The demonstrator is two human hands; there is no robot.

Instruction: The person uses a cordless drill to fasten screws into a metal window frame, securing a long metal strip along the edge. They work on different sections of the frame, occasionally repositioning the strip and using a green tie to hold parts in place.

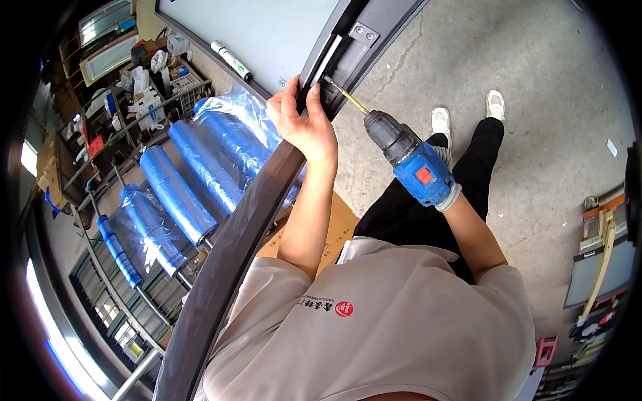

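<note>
My left hand (306, 130) grips the raised edge of a dark grey panel frame (251, 214), the thumb on the channel side and the fingers toward the pale panel (251, 30). In my right hand (449, 198), which wears a grey-cuffed glove, is a blue and black cordless drill (391, 138). Its long gold bit (354, 101) points up and left, with the tip at the recess in the frame, close beside my left thumb. Whether the tip touches a screw is too small to tell. A metal plate with screws (364, 33) is set in the frame above.
Several rolls of blue film (177, 194) lie on a metal rack at the left. A white marker (231, 61) rests at the panel's edge. Cluttered shelves (144, 93) stand at far left. A cardboard piece (338, 230) shows below my left arm; a pink stool (545, 351) stands lower right.
</note>
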